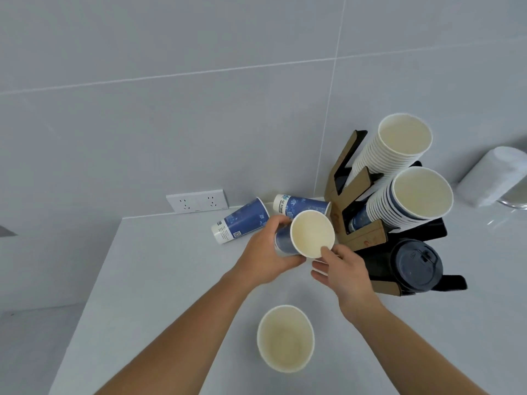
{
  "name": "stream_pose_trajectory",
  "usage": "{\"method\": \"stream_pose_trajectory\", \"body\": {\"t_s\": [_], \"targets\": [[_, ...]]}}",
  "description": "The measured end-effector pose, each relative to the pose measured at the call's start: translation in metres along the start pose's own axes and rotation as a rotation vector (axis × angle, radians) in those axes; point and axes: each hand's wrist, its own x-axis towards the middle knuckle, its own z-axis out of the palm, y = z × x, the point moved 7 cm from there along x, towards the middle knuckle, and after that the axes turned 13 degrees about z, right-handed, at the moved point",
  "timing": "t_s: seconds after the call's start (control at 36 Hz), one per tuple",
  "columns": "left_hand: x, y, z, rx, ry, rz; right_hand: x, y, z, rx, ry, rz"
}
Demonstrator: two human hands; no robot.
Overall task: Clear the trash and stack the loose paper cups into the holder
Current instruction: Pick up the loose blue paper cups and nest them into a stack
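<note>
My left hand (263, 253) is wrapped around a blue paper cup with a white floral print (306, 235), holding it tilted above the pale grey counter (159, 280) with its cream-coloured mouth turned up toward me. My right hand (342, 270) is half open, its thumb touching the near rim of that cup and the fingers curled loosely under it.

Two more blue printed cups lie on their sides by the wall. The left cup (242, 220) carries a white panel with small print, a barcode and a QR code, too fine to read. The right cup (302, 206) has dark characters on its white band that I cannot make out. Another paper cup (286, 338) stands upright close to me.

The brown and black cardboard cup holder (362, 232) stands on the right, just beside my hands, carrying two tall stacks of nested cups (399, 149) and a stack of dark plastic lids (416, 266). A white double wall socket (197, 201) sits behind the counter.
</note>
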Motion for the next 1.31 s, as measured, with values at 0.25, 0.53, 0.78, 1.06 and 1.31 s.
{"method": "stream_pose_trajectory", "body": {"t_s": [0.25,0.53,0.78,1.06,1.31], "targets": [[-0.031,0.049,-0.029,-0.19,0.179,0.112,-0.046,-0.039,-0.004,0.012,-0.075,-0.241],[-0.057,0.103,-0.067,-0.396,0.332,0.153,-0.109,-0.095,0.002,0.032,-0.269,-0.453],[-0.095,0.13,-0.088,-0.584,0.381,0.081,-0.158,-0.11,0.005,-0.076,-0.338,-0.611],[-0.139,0.111,-0.08,-0.586,0.47,-0.044,-0.174,-0.077,0.01,-0.215,-0.377,-0.631],[-0.167,0.077,-0.053,-0.54,0.453,-0.199,-0.161,-0.034,0.005,-0.327,-0.347,-0.487]]}}
